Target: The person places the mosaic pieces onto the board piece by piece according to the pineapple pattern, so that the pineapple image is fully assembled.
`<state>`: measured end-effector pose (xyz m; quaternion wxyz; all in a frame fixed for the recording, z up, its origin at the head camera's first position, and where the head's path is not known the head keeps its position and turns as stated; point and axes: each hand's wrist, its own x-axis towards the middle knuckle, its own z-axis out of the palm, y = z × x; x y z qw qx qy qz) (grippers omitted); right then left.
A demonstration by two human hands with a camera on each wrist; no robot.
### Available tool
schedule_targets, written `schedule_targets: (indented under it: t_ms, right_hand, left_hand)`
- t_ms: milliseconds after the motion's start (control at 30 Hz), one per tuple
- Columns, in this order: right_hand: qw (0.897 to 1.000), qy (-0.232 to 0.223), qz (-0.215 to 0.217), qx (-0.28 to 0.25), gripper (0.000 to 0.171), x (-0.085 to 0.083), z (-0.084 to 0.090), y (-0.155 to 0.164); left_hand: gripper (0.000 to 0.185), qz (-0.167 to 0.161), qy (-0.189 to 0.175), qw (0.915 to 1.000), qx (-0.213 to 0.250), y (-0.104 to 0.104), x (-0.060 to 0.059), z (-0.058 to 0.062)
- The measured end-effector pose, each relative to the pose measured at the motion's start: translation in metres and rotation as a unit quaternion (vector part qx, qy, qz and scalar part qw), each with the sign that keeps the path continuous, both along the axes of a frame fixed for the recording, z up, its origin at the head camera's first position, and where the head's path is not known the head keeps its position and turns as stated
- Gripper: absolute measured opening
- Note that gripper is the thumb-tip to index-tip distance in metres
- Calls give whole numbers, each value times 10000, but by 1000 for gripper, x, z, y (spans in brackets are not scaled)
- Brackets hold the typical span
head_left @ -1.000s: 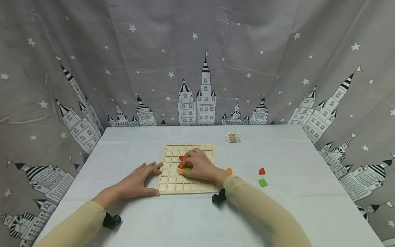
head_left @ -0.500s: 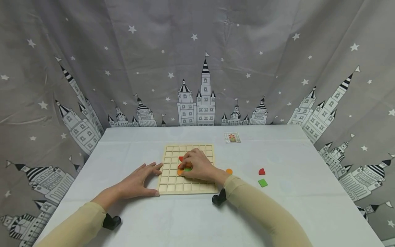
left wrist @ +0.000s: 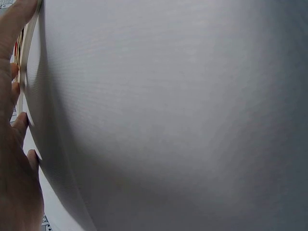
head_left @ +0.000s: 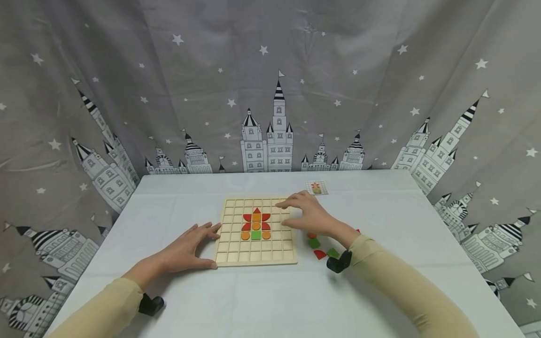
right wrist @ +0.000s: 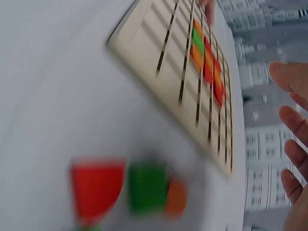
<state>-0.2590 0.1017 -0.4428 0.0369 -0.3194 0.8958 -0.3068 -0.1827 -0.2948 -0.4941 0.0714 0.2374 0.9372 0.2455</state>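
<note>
Far back, a big grey curtain (head_left: 270,70) with castles and stars. In front, a white table (head_left: 380,281). In the middle of it, a wooden board (head_left: 236,256) with little squares. On the board, a flower shape (head_left: 255,225) made of red, orange and green pieces.

Left hand (head_left: 186,251) flat against the board's left edge, fingers straight, holding nothing. Right hand (head_left: 310,216) over the board's far right corner, fingers spread, nothing in it. Just right of the board, near that wrist, loose pieces (head_left: 314,242). Farther back, a small card (head_left: 316,188).

Looks like filling the board piece by piece. Picking up another piece would need a careful pinch.

Only in the right wrist view: close up but blurry, a red piece (right wrist: 96,185), a green piece (right wrist: 147,186) and an orange piece (right wrist: 176,197). In the left wrist view, mostly white cloth.
</note>
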Motion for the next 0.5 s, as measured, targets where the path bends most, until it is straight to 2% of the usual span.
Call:
schedule_targets:
  t_ms: [133, 267, 500]
  right_hand:
    - [9986, -455, -261, -8, 49, 2, -5, 33]
    - [9958, -851, -282, 172, 47, 2, -14, 59]
    - [9932, -732, -189, 890, 35, -2, -28, 81]
  left_hand:
    - [82, -24, 21, 10000, 41, -1, 0, -1]
    - [82, -16, 31, 10000, 32, -1, 0, -1]
    - [80, -42, 52, 10000, 65, 0, 0, 0]
